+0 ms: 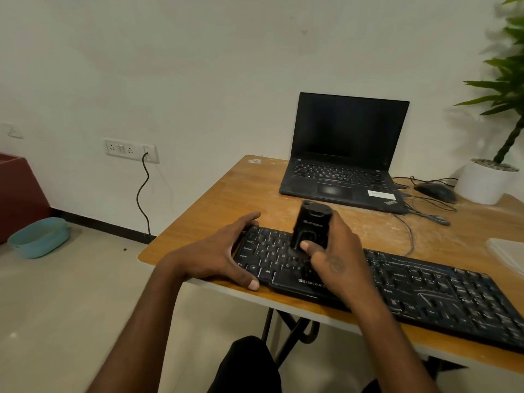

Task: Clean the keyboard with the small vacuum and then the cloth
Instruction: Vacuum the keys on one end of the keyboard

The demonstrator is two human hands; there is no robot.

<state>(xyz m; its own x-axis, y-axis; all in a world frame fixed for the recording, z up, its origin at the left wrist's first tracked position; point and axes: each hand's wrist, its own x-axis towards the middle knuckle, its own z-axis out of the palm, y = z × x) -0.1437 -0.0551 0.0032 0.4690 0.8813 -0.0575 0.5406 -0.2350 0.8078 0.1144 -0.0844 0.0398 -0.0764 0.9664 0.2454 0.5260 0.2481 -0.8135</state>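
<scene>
A black keyboard [425, 287] lies along the near edge of the wooden table [215, 202]. My left hand [224, 256] grips the keyboard's left end, thumb on the front edge and fingers over the back. My right hand [331, 251] is shut on a small black vacuum [310, 225], held upright with its lower end on the keys of the keyboard's left part. A pale folded cloth [507, 251] shows at the table's right edge.
An open black laptop [346, 163] stands at the back of the table, with a black mouse [436, 191] and loose cables to its right. A white plant pot [482, 182] sits far right. A blue basin [39, 236] lies on the floor at left.
</scene>
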